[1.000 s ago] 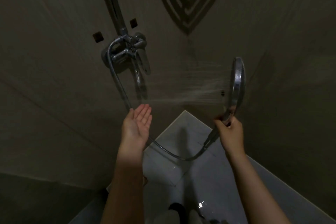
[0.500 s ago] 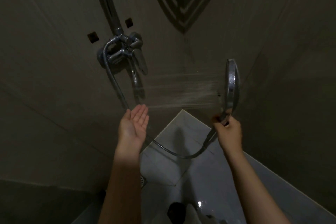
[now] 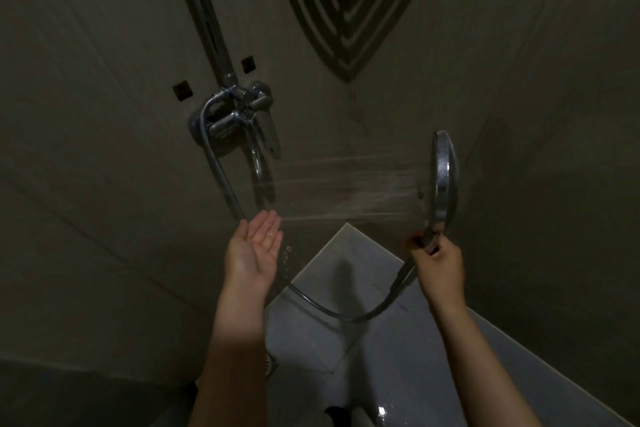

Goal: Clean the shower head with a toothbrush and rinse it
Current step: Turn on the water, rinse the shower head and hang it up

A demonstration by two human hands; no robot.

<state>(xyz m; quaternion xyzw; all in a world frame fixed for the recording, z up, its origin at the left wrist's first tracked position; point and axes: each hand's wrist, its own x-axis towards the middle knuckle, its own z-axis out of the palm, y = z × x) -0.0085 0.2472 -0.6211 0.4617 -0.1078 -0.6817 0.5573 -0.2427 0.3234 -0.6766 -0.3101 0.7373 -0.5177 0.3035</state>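
While water sprays sideways from its face, the shower head [image 3: 445, 180] stands upright and edge-on to the camera at the right of the stall, a thin round disc with a shiny chrome rim and back. Its nozzle side faces left and cannot be seen, so I cannot tell how clean it is. It looks rigid and fairly light, but wet chrome is likely slippery, and the hose [image 3: 339, 314] looping from its handle will probably tug as it turns. The handle just below the disc seems the sound place to hold it. The right hand [image 3: 440, 265] grips there, fingers curled round the handle. The left hand [image 3: 252, 250] is well apart from it, holding nothing, palm up with straight fingers catching the far end of the spray, drops falling beneath it. No toothbrush shows, so this reads as rinsing. Behind, the hose climbs to the mixer tap [image 3: 239, 114] on the dim tiled wall, above a pale floor [image 3: 346, 253].
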